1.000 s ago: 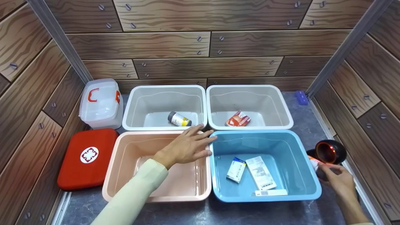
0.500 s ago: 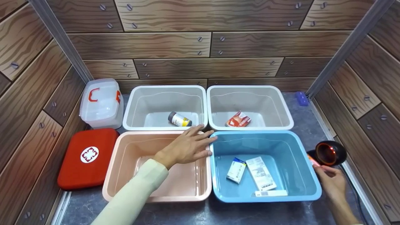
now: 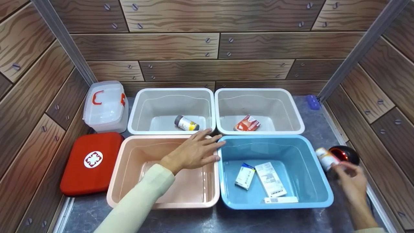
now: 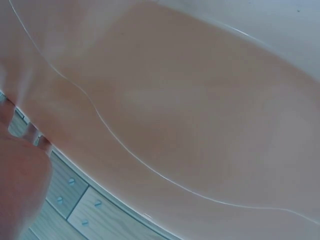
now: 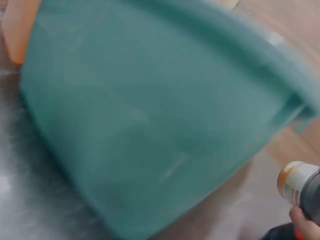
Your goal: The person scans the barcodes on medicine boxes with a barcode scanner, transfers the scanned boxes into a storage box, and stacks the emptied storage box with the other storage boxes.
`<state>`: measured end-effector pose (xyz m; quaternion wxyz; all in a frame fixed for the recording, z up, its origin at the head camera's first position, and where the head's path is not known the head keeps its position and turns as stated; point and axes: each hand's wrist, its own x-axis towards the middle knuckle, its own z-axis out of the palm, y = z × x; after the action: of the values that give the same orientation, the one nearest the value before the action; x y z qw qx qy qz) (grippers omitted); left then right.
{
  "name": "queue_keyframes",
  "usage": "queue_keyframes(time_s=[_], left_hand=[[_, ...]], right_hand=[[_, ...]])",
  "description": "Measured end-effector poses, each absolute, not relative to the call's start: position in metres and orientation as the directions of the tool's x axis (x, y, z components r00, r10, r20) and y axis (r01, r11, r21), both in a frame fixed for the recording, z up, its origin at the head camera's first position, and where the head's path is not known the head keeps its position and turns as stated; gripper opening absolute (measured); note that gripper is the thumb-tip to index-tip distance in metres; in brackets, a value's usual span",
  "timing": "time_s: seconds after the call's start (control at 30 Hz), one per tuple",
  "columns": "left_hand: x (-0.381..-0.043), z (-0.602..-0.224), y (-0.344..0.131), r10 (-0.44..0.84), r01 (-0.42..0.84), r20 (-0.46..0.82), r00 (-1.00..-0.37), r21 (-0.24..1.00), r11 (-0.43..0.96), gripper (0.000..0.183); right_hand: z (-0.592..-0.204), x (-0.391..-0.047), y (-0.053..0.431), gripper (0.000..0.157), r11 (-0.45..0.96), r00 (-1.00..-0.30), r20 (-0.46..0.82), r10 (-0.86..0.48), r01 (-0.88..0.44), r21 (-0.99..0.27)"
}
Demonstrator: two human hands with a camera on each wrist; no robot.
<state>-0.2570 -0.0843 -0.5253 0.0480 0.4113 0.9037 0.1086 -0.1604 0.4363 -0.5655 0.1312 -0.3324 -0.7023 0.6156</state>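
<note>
At three o'clock of the blue bin point(image 3: 275, 205), the right hand point(image 3: 351, 182) grips a bottle point(image 3: 326, 158) by its dark end; likely light, stiff and smooth, best held mid-body. The left hand point(image 3: 194, 151) lies empty, fingers straight, at ten o'clock.

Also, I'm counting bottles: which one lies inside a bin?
The bottle on its side in the back-left gray bin. The second bottle is held in the right hand, outside the bins, by the right rim of the blue bin.

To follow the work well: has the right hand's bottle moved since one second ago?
Yes: against the right rim of the blue bin, the labelled bottle shifted upward in the head view.
</note>
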Motion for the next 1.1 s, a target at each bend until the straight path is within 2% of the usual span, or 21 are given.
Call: queue_keyframes(time_s=[0.17, 0.43, 0.6, 0.9, 1.0, 1.1], left_hand=[[-0.256, -0.523, -0.085, 0.754, 0.735, -0.003, -0.657, 0.22, 0.642, 0.065], [-0.256, -0.523, -0.084, 0.746, 0.723, -0.022, -0.665, 0.228, 0.652, 0.065], [-0.256, -0.523, -0.084, 0.737, 0.71, -0.04, -0.675, 0.236, 0.663, 0.066], [-0.258, -0.524, -0.084, 0.747, 0.728, -0.012, -0.665, 0.214, 0.652, 0.065], [-0.258, -0.524, -0.084, 0.743, 0.721, -0.019, -0.669, 0.223, 0.656, 0.065], [-0.257, -0.524, -0.084, 0.741, 0.719, -0.017, -0.672, 0.226, 0.657, 0.065]], right_hand=[[-0.522, -0.181, 0.44, 0.034, -0.128, -0.778, -0.214, 0.59, 0.172, -0.977], [-0.47, -0.229, 0.413, 0.039, -0.196, -0.888, -0.012, 0.459, -0.088, -0.977], [-0.451, -0.265, 0.373, 0.037, -0.087, -0.925, 0.089, 0.37, -0.13, -0.988], [-0.437, -0.32, 0.285, 0.045, 0.273, -0.973, 0.154, 0.171, -0.103, -0.957], [-0.437, -0.334, 0.252, 0.053, 0.304, -0.984, 0.144, 0.105, -0.106, -0.947], [-0.44, -0.345, 0.221, 0.055, 0.25, -0.995, 0.087, 0.044, -0.074, -0.965]])
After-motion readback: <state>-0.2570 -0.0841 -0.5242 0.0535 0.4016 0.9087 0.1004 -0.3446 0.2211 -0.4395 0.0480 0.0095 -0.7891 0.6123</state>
